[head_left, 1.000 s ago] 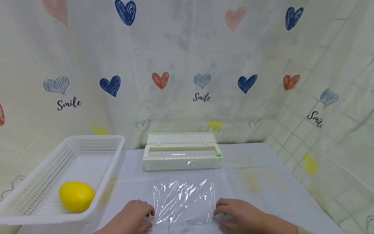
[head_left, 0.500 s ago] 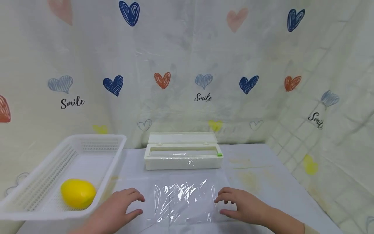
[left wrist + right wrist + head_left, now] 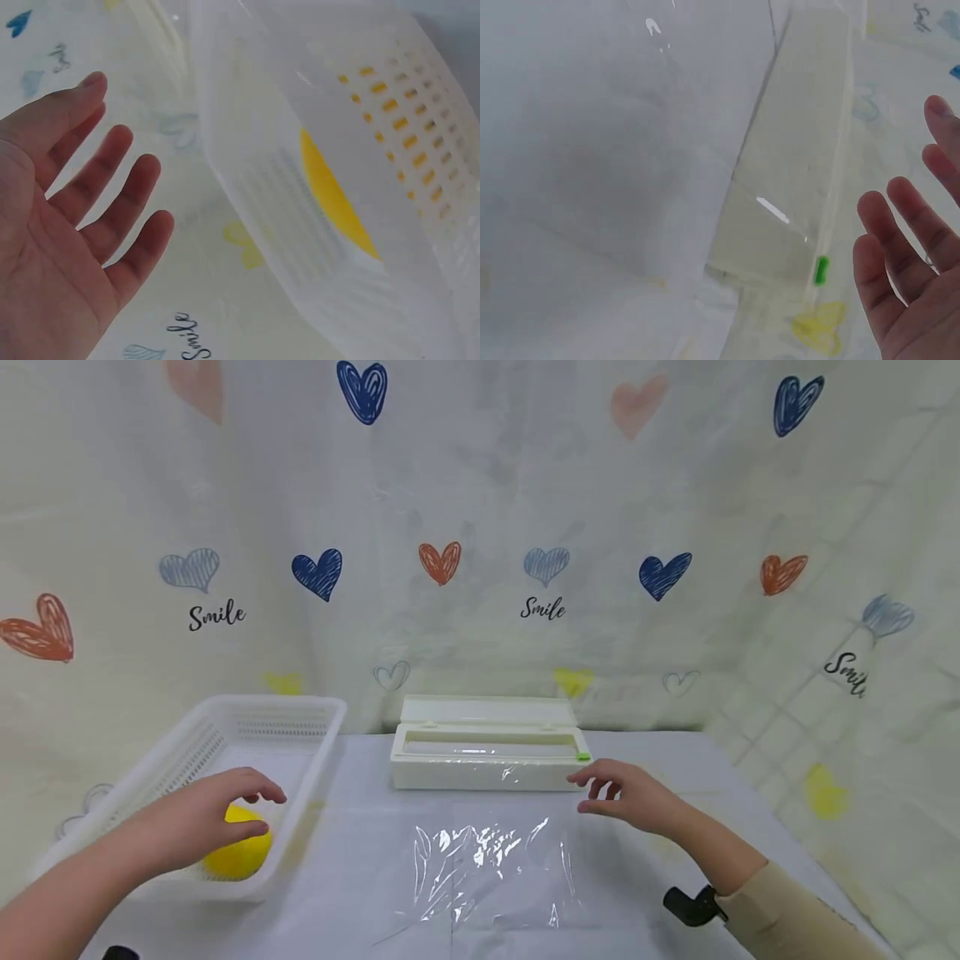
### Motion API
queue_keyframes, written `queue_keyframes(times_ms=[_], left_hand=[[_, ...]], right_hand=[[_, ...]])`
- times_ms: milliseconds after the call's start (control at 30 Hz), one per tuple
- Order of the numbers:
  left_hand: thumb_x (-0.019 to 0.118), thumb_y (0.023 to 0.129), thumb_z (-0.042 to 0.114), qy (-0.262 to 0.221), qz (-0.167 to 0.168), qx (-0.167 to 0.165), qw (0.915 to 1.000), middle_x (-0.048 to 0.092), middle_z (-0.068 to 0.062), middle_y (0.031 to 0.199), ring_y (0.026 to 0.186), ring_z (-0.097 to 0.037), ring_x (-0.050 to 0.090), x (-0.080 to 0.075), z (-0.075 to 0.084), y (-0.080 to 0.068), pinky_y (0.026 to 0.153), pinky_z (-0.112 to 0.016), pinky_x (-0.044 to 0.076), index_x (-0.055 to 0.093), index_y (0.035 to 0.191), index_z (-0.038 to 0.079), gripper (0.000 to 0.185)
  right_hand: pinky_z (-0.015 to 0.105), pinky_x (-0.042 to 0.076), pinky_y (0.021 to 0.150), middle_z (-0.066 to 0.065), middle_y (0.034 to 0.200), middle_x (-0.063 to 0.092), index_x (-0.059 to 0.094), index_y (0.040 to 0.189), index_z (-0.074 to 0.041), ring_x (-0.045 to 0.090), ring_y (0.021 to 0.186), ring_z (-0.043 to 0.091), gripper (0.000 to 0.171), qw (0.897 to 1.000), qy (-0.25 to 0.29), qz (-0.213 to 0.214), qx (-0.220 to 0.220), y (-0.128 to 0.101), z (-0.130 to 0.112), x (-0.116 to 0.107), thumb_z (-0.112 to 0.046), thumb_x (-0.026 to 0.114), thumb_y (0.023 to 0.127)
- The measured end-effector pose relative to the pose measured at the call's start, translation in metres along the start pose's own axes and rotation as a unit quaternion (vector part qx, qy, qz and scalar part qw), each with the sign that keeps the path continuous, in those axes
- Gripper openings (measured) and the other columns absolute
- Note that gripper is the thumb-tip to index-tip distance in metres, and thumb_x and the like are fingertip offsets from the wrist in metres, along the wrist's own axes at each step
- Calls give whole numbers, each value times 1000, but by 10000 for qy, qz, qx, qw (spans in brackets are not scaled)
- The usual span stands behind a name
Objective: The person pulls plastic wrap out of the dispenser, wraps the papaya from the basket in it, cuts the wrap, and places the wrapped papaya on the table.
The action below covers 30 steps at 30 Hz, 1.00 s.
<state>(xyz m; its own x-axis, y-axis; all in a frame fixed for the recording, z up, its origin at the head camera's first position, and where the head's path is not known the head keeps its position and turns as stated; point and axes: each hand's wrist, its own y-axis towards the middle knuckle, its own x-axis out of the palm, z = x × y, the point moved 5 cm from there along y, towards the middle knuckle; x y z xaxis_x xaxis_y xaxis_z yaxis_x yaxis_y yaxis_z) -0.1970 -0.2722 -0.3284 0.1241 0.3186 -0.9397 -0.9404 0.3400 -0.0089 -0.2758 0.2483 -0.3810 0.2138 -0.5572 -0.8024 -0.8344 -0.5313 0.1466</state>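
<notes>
Nearer the basket [image 3: 317, 772] now, left hand [image 3: 193, 821]; nearer the box [image 3: 487, 776], right hand [image 3: 630, 795], both empty, loosely splayed.

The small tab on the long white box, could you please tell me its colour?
The tab is green, showing best in the right wrist view.

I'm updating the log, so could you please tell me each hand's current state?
Left hand: open, holding nothing, near the rectangular white perforated plastic basket.
Right hand: open, holding nothing, near the long white lidded box.
</notes>
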Motion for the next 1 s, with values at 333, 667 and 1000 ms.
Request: queue_keyframes(times_ms=[333,667,1000], left_hand=[[80,81,14,-34,-967,-692,9929,60,-13,124,110,-39,55,-7,-64,15,91,-59,49,65,115,18,38],[85,72,9,-305,-1654,-1145,9791,56,-15,132,118,-45,49,16,-84,17,97,-71,36,68,123,21,55],[89,70,18,366,-1683,-918,9808,53,-18,125,105,-37,54,28,-91,37,89,-68,45,61,135,20,71]], right_hand=[[34,51,74,7,113,64,69,125,-16,58,95,20,47,9935,23,501,1025,37,66,-22,-41,76,86],[41,50,87,11,125,61,69,125,-16,59,109,26,45,9869,523,450,1458,42,104,-17,-42,74,88],[43,53,87,14,137,56,66,131,-15,65,103,25,52,9755,1168,435,1811,47,123,-8,-40,75,87]])
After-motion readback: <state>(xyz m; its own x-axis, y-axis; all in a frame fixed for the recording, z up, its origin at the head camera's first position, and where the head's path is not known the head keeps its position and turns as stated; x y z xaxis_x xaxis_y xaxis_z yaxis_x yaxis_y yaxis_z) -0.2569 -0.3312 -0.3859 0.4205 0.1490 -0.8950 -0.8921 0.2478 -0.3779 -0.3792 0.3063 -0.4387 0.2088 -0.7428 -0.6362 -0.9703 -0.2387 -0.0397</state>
